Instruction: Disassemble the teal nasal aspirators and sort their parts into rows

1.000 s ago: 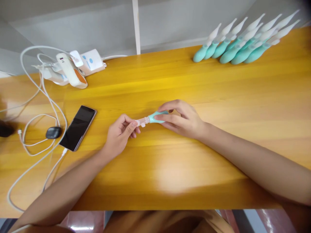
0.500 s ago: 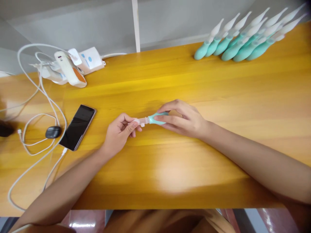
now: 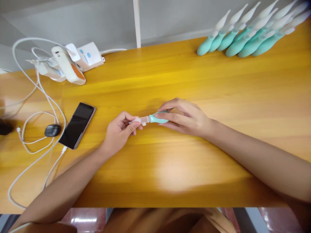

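A small teal tool with a translucent white tip (image 3: 152, 119) lies level just above the yellow wooden table (image 3: 184, 168), held between both hands. My right hand (image 3: 186, 117) grips its teal handle with thumb and fingers. My left hand (image 3: 120, 132) pinches the pale tip end between thumb and forefinger. Most of the handle is hidden inside my right hand.
Several matching teal and white tools (image 3: 245, 35) lie in a row at the far right. A black phone (image 3: 77, 125) on a white cable (image 3: 36, 155) lies at the left, beside a small dark object (image 3: 52, 130). White chargers and a power strip (image 3: 73, 61) sit at the back left.
Both hands hold the tool in almost the same spot. My left fingers have shifted slightly along the tip. The view has tilted a little.
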Demonstrator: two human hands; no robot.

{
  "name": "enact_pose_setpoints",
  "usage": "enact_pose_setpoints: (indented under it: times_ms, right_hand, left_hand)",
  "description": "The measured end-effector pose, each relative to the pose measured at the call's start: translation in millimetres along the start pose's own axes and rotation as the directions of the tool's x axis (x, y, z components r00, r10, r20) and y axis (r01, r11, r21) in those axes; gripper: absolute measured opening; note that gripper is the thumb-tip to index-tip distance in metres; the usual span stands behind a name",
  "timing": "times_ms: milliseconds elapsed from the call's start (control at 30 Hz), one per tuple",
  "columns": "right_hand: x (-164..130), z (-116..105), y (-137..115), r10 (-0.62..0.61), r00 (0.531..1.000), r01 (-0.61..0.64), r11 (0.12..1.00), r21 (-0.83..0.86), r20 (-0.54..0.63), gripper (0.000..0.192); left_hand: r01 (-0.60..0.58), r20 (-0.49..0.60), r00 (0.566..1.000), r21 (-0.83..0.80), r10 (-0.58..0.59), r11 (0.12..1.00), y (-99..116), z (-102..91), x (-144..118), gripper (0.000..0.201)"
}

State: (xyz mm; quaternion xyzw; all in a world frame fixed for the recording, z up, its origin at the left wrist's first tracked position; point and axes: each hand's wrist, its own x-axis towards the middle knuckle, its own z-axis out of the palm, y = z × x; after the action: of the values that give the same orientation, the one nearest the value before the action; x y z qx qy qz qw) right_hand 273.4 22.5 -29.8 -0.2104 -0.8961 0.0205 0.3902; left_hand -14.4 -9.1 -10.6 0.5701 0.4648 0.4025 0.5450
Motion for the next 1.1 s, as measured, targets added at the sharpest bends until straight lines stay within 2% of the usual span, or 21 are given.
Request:
enact_pose_setpoints:
  times_ms: [300, 467, 800, 967, 1100]
  right_hand:
    - [-2, 1, 2, -0.009, 1.0, 0.01, 1.0, 0.012, -0.008, 0.049]
    - [0, 0, 1, 0.029, 0.999, -0.028, 0.999, 0.027, -0.018, 0.057]
    - [1, -3, 1, 0.049, 0.999, -0.049, 0.999, 0.001, -0.007, 0.054]
    - [2, -3, 1, 0.058, 0.998, -0.057, 0.997, -0.049, 0.021, 0.042]
    - [5, -3, 1, 0.019, 1.0, -0.018, 0.997, -0.073, 0.019, 0.036]
  left_hand:
    - [-0.044, -0.039, 0.998, 0.029, 0.045, 0.999, -4, -0.1, -1, 0.03]
    - [-0.045, -0.039, 0.998, 0.043, 0.047, 0.998, -8, -1.2, -1, 0.031]
    - [-0.044, -0.041, 0.998, 0.068, 0.047, 0.997, -6, -0.6, -3, 0.029]
    - [-0.068, -0.046, 0.996, 0.089, 0.072, 0.994, -7, 0.2, -3, 0.028]
    - [-0.11, -0.039, 0.993, 0.082, 0.113, 0.991, -10, -0.7, -4, 0.021]
